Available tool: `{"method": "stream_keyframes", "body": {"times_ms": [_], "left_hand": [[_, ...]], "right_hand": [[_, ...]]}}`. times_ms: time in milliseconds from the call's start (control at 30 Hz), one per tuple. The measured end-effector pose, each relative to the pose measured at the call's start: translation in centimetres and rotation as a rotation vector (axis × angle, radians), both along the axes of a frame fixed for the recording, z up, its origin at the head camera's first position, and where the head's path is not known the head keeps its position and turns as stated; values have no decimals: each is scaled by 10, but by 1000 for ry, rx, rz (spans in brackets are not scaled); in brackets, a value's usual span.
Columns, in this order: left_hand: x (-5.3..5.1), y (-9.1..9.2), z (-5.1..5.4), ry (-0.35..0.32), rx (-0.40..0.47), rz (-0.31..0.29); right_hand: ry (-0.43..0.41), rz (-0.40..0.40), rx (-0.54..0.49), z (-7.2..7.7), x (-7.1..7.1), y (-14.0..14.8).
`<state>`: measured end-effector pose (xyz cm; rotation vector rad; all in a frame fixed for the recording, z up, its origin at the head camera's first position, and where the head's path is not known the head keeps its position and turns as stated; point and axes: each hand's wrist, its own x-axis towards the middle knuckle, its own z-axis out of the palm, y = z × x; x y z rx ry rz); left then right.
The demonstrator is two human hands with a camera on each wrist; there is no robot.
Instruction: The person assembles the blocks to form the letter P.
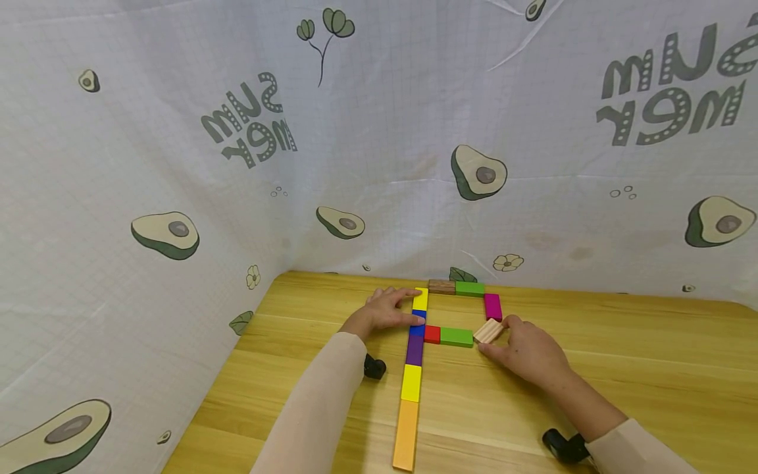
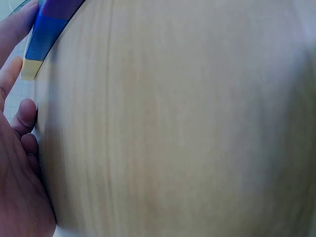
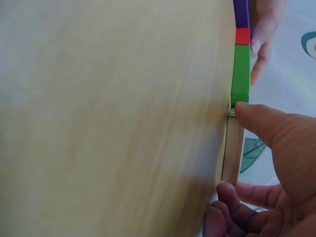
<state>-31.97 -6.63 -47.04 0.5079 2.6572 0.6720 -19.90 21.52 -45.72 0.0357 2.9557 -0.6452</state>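
My right hand (image 1: 533, 349) pinches a plain wooden block (image 1: 488, 330) between thumb and fingers. It lies slantwise at the right end of a green block (image 1: 456, 338), with a red block (image 1: 432, 334) on that one's left. Just above the wooden block lies a magenta block (image 1: 493, 307). My left hand (image 1: 386, 309) rests at the column's far end, index finger on a yellow block (image 1: 420, 299) and thumb on a blue block (image 1: 417, 331). Down the column follow a purple block (image 1: 414, 350), another yellow block (image 1: 411, 383) and a long orange block (image 1: 405, 436).
A brown block (image 1: 441, 287) and a second green block (image 1: 470, 289) form the far row. Behind the wooden table (image 1: 639, 368) hangs a white cloth (image 1: 403, 217) with avocado prints. Black wrist attachments (image 1: 562, 446) show near both wrists.
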Motion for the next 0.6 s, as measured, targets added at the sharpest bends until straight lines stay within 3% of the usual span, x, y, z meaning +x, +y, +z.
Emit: {"method": "stream_keyframes", "body": {"times_ms": [333,600], "left_hand": [[-1,-4,-1,-38,82,-2],[-2,-8,-11,31,171,25]], "right_hand": [[-51,-3,-57,5,1,4],[-77,1,-71,11,7,32]]}}
